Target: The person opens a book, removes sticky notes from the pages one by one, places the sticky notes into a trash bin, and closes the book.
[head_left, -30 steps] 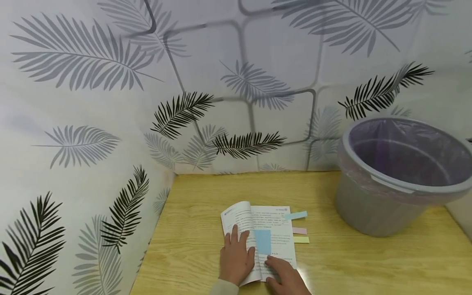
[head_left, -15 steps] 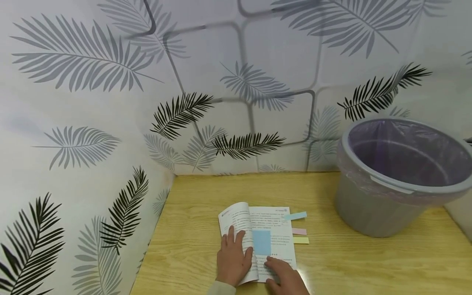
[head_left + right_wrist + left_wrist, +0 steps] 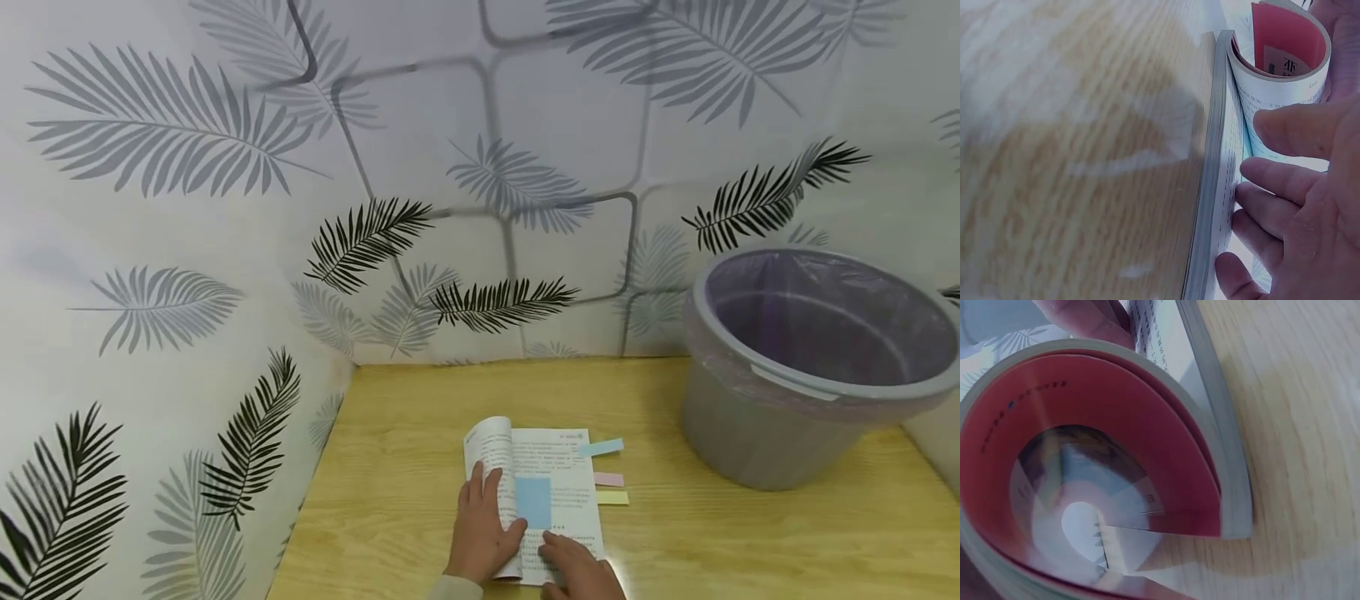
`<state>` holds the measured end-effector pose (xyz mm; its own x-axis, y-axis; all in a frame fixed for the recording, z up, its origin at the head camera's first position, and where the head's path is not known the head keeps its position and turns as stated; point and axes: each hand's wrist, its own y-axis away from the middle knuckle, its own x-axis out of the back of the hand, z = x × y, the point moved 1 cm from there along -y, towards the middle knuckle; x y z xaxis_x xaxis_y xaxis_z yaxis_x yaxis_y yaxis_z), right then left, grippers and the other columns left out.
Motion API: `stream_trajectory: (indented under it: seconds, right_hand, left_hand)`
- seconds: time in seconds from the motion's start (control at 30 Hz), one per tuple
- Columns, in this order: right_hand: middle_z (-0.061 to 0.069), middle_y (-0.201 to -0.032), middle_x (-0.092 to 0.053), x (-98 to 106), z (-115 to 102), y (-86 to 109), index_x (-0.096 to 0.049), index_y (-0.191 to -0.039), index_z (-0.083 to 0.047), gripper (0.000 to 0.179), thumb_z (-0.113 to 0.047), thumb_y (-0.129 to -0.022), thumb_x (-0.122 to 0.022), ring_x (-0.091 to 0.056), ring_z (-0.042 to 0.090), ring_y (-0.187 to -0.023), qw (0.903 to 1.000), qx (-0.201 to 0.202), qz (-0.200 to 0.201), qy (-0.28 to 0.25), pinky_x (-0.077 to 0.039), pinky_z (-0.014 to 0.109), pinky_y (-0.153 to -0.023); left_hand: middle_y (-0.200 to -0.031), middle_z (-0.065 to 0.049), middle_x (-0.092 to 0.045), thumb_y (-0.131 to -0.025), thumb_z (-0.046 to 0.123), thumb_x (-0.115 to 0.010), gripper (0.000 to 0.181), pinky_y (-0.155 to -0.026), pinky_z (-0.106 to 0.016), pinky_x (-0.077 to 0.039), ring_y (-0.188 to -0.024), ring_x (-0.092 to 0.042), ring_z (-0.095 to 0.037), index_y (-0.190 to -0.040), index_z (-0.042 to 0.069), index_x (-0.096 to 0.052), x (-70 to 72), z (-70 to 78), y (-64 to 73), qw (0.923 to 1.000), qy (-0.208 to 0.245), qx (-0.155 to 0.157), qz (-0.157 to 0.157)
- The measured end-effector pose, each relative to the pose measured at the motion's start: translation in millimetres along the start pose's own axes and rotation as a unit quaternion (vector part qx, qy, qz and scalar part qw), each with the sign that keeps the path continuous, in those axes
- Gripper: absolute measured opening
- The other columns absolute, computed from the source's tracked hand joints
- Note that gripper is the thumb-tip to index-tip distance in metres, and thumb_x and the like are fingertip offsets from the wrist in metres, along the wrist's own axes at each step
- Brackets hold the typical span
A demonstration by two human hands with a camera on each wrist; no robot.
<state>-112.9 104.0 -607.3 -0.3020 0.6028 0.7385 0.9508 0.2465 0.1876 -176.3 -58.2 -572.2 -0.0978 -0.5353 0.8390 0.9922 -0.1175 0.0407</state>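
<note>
An open book [image 3: 566, 458] lies on the wooden table, its right half flat and its left pages bent up and over in a loop. The person's left hand [image 3: 483, 533] holds that bent part, thumb towards the gutter. The left wrist view looks through the loop at the red inside cover [image 3: 1122, 387]. On the right page sits a blue sticky note [image 3: 533, 503], close to the gutter. The right hand [image 3: 579, 567] rests its fingertips on the lower right page; its fingers [image 3: 1279, 181] are loosely extended in the right wrist view.
Blue [image 3: 603, 447], pink [image 3: 609, 479] and yellow tabs [image 3: 612, 497] stick out from the book's right edge. A grey bin [image 3: 750, 433] with a purplish liner stands at the right. Behind the table [image 3: 390, 500] hangs a leaf-patterned backdrop [image 3: 420, 133].
The left hand has shifted slightly right, and the left pages are bent more tightly towards the gutter. The right hand stays on the page. The head view has tilted up slightly.
</note>
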Motion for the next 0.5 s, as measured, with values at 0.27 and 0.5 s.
stream_trajectory:
  seconds: [0.27,0.5]
  right_hand:
    - [0.006,-0.145,-0.056,-3,-4,-1.5,-0.061,-0.133,-0.014,0.047,-0.031,-0.089,-0.069,-0.051,0.034,-0.134,0.9999,0.006,-0.016,0.003,-0.048,0.056,-0.088]
    - [0.007,-0.150,-0.052,2,2,-5.1,-0.059,-0.136,-0.014,0.053,-0.038,-0.090,-0.067,-0.048,0.036,-0.137,0.9984,0.002,-0.039,0.041,-0.046,0.064,-0.088]
  left_hand:
    - [-0.162,-0.018,-0.027,-0.080,0.021,-0.067,0.071,-0.110,-0.059,-0.040,-0.145,-0.032,-0.042,-0.146,0.007,-0.043,2.9,-7.0,-0.6,0.9992,0.035,-0.015,0.009]
    - [-0.161,-0.017,-0.029,-0.078,0.021,-0.066,0.070,-0.111,-0.059,-0.041,-0.145,-0.032,-0.043,-0.144,0.008,-0.045,8.5,-11.6,-6.1,0.9989,0.032,-0.020,0.027]
